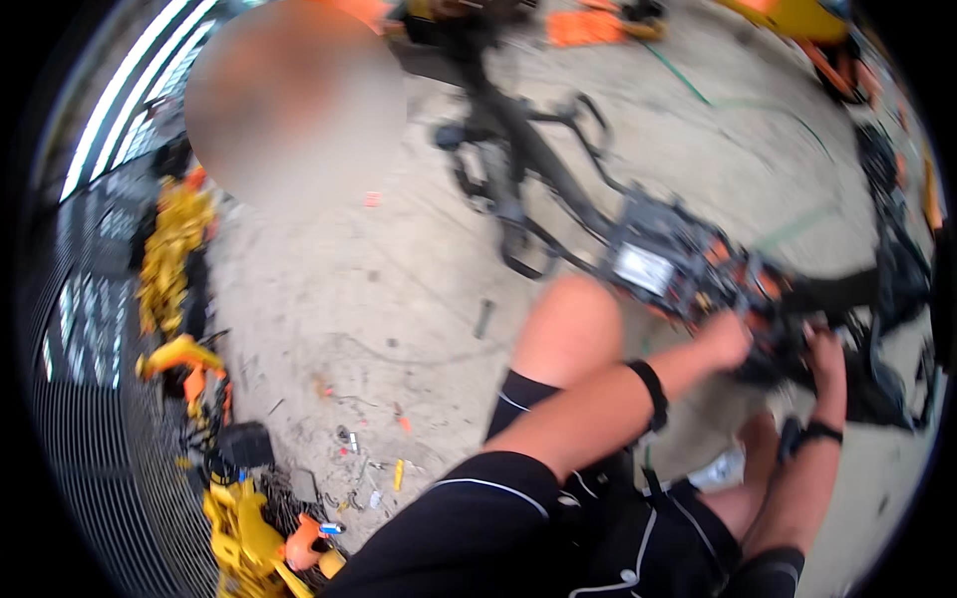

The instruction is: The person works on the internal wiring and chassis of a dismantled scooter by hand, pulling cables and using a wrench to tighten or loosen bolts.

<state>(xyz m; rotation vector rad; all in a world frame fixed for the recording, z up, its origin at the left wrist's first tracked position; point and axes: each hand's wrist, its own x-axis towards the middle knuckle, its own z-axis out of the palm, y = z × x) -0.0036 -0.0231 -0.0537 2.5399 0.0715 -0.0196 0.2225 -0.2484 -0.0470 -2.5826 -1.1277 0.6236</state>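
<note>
A dark machine frame lies on the floor ahead of my knees, its long black tube running away to the upper left. At its near end an opened body shows wiring and orange parts, with a white label on it. My left hand is closed at the wiring on the near side of this body; what its fingers hold is hidden. Just to the right, my right hand is bent around the edge of a black part. Blur hides the finger details of both hands.
Yellow and orange machine parts lie along the left beside a ribbed dark wall. Small scraps and a yellow piece are scattered on the concrete floor. Black sheeting lies at the right. A blurred-out person is at the upper left.
</note>
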